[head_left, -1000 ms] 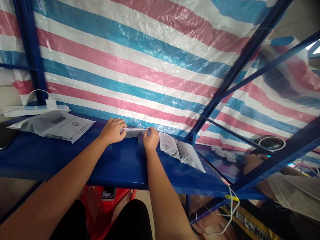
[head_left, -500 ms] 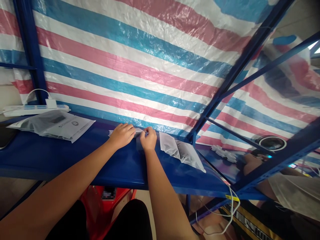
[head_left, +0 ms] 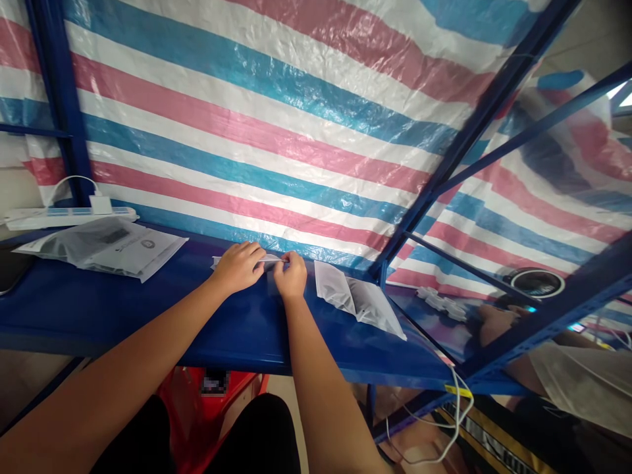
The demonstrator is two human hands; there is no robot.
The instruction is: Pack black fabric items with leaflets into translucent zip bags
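A small frosted plastic bag (head_left: 269, 261) is at the back of the blue shelf, mostly hidden by my fingers. My left hand (head_left: 239, 268) is closed over its left part, fingers bent. At the bag's right end, my right hand (head_left: 291, 274) pinches the upper edge between thumb and fingers. Right of my right hand lie frosted plastic bags (head_left: 363, 299) with something dark inside. A larger frosted bag with printing (head_left: 133, 253) rests flat on the left.
A white power strip (head_left: 74, 216) with a plugged-in charger stands at the back left. A dark flat device (head_left: 14, 268) lies at the left edge. Blue metal posts (head_left: 429, 191) rise on the right. Beyond them are a co-worker's hand (head_left: 496, 322) and white pieces (head_left: 442, 304).
Both hands have shifted very slightly to the left along with the bag edge. The other bags have stayed in place.
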